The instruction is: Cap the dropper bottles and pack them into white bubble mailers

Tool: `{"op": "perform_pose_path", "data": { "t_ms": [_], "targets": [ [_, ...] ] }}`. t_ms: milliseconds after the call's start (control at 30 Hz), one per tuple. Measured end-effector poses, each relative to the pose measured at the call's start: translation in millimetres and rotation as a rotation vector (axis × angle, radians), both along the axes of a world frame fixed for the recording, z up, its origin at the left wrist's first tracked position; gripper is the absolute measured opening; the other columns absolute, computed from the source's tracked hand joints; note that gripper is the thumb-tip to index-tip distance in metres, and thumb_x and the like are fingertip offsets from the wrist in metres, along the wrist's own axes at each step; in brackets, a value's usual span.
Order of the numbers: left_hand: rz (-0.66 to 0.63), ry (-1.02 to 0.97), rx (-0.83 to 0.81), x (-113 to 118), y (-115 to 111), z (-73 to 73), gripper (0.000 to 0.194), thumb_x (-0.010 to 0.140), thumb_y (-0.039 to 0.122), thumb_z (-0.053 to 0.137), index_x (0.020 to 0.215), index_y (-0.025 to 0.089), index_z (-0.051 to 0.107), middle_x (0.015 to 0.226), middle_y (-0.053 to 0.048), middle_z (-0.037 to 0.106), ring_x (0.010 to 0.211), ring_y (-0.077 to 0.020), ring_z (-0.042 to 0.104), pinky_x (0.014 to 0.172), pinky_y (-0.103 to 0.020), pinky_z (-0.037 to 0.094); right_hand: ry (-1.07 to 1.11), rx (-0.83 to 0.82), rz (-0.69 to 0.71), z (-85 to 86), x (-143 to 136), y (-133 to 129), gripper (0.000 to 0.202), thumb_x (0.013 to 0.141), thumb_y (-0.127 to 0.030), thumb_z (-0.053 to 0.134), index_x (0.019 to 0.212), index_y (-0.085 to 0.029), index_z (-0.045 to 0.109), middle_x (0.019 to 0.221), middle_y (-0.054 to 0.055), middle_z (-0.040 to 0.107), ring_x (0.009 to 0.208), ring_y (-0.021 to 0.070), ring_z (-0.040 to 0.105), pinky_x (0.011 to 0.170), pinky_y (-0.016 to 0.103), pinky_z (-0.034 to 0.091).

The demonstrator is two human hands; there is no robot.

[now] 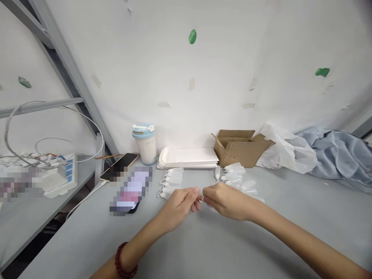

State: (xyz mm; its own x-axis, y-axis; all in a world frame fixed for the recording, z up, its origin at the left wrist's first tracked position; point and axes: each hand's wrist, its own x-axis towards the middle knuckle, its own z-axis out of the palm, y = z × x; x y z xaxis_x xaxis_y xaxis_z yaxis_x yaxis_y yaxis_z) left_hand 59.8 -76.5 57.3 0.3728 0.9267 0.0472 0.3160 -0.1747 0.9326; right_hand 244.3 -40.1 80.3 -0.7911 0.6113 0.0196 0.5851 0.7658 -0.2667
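Pinching the white loop, your right hand has its fingertips together; your left hand curls partly closed beside it, grip unclear. Loop's over the worktop, well in from its left edge; long axis and pointing direction too small to tell

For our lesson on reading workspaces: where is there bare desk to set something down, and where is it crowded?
Bare desktop lies between the left forearm and right forearm, and farther right, between that forearm and the blue-grey cloth. It is crowded along the wall, with cup, white stack, box and plastic bag, and around the white tags.
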Motion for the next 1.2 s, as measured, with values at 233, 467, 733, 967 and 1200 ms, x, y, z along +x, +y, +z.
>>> {"op": "perform_pose_path", "data": {
  "t_ms": [233,467,733,967,1200],
  "targets": [
    [-0.002,-0.011,-0.047,1.1,-0.1,-0.2,0.032,0.087,0.038,0.046,0.067,0.016,0.058,0.066,-0.001,0.06,0.062,-0.0135,0.053,0.059,-0.023,0.042,0.285,-0.448,-0.086,-7.5,2.5,-7.0,0.032,0.097,-0.025,0.027,0.073,-0.018,0.048,0.057,-0.002,0.057,0.049,0.0096,0.048,0.051,0.021,0.037],
    [0.02,-0.052,-0.136,5.3,3.5,-3.1,0.026,0.088,0.038,0.045,0.081,0.017,0.058,0.071,0.0,0.059,0.061,-0.0118,0.051,0.055,-0.022,0.04,0.392,-0.621,-0.21,-23.5,8.0,-18.4,0.032,0.096,-0.032,0.031,0.067,-0.021,0.035,0.048,-0.008,0.039,0.043,0.0078,0.036,0.044,0.02,0.03],
    [-0.104,0.067,-0.163,14.2,-4.3,-12.3,0.023,0.089,0.034,0.046,0.079,0.017,0.058,0.071,0.002,0.056,0.066,-0.0126,0.051,0.061,-0.023,0.041,0.348,-0.416,-0.194,-38.7,12.8,-29.7,0.023,0.091,-0.022,0.038,0.068,-0.02,0.036,0.052,-0.008,0.034,0.045,0.0075,0.032,0.045,0.021,0.023],
    [-0.114,0.169,-0.143,13.7,-3.3,-11.1,0.027,0.089,0.037,0.045,0.077,0.018,0.059,0.068,0.003,0.054,0.065,-0.0128,0.05,0.059,-0.023,0.039,0.386,-0.392,-0.203,-38.5,13.9,-28.2,0.021,0.09,-0.019,0.04,0.068,-0.018,0.041,0.053,-0.008,0.036,0.048,0.0069,0.035,0.047,0.02,0.024],
    [-0.101,0.206,-0.142,10.1,-1.9,-9.5,0.029,0.088,0.04,0.046,0.077,0.018,0.061,0.066,0.003,0.053,0.063,-0.013,0.049,0.058,-0.023,0.038,0.378,-0.366,-0.226,-40.2,16.2,-25.5,0.029,0.092,-0.022,0.038,0.063,-0.018,0.04,0.051,-0.007,0.034,0.046,0.0063,0.033,0.046,0.02,0.024]
  ]
}}
